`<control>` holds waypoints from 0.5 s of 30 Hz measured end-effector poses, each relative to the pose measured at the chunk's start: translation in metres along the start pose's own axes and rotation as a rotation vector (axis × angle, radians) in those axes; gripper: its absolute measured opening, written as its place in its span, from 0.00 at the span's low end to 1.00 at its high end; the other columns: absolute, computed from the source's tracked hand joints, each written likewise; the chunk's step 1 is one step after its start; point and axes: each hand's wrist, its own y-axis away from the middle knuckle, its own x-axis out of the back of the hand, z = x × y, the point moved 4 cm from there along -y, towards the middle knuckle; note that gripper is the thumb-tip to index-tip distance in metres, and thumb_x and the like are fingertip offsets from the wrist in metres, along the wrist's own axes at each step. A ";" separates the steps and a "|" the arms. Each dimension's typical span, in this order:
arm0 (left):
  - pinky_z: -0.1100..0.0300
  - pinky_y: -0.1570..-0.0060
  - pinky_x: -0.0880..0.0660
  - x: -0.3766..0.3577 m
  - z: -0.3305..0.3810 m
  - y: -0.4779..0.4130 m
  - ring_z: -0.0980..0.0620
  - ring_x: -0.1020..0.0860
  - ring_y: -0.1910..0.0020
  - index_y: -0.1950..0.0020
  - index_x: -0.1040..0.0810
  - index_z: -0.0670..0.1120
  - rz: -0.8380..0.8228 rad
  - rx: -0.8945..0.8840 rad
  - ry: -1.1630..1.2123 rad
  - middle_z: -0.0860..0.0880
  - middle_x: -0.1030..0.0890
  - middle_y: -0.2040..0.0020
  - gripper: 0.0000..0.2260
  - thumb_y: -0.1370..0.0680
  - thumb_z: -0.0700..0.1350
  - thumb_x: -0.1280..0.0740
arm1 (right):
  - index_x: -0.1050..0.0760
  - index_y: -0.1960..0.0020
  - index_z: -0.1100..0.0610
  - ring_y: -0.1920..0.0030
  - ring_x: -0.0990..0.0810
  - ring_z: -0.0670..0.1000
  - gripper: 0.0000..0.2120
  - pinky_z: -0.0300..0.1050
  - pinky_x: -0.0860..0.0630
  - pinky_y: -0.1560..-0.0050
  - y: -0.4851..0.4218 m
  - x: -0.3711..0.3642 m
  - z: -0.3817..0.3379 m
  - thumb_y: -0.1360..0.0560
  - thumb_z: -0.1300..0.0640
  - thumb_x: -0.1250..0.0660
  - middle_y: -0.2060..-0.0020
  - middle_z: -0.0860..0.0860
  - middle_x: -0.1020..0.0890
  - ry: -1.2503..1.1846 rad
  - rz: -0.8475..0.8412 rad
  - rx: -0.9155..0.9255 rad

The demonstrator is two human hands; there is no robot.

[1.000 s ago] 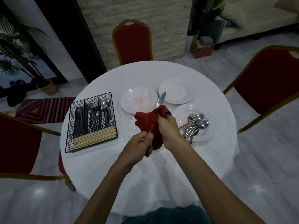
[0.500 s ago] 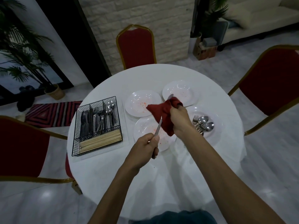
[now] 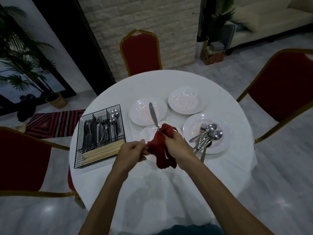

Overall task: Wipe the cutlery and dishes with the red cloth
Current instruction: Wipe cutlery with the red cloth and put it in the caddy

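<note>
Black wire basket [image 3: 78, 150] on the left of the table [image 3: 220, 167]: knives, forks and spoons in the back compartments, chopsticks [image 3: 101, 152] across the front. Right plate [image 3: 225, 138] holds loose forks and spoons [image 3: 210, 131]. Red cloth [image 3: 160, 145] is bunched and dark, wrapped round the knife [image 3: 153, 116] above the near plate [image 3: 147, 133], blade sticking out. Right hand [image 3: 177, 146] clutches the cloth, left hand [image 3: 130, 151] pinches its end.

Before me stands a round white table [image 3: 169, 184] with 3 red chairs [image 3: 140, 53] around it. To my left, a potted palm [image 3: 22, 61] and a striped rug [image 3: 55, 123]; a pale sofa [image 3: 271, 21] far right.
</note>
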 end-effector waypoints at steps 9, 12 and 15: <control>0.59 0.60 0.22 0.000 -0.012 -0.009 0.51 0.19 0.60 0.55 0.15 0.44 0.008 0.105 0.332 0.48 0.17 0.60 0.08 0.19 0.42 0.32 | 0.20 0.41 0.44 0.48 0.14 0.48 0.09 0.44 0.21 0.42 0.013 -0.034 0.030 0.16 0.50 0.38 0.50 0.47 0.13 0.198 -0.260 -0.101; 0.58 0.56 0.23 0.016 -0.024 -0.013 0.53 0.22 0.60 0.54 0.14 0.46 0.086 0.123 0.407 0.51 0.19 0.62 0.08 0.18 0.43 0.32 | 0.20 0.54 0.44 0.56 0.18 0.43 0.11 0.39 0.23 0.46 0.021 -0.029 0.035 0.17 0.53 0.38 0.62 0.40 0.16 0.262 -0.313 -0.161; 0.58 0.56 0.23 0.004 -0.029 -0.010 0.51 0.21 0.58 0.53 0.15 0.44 0.095 0.127 0.410 0.48 0.18 0.61 0.08 0.19 0.42 0.32 | 0.18 0.50 0.45 0.53 0.15 0.49 0.10 0.42 0.21 0.46 0.018 -0.033 0.035 0.17 0.56 0.37 0.59 0.44 0.14 0.202 -0.268 -0.150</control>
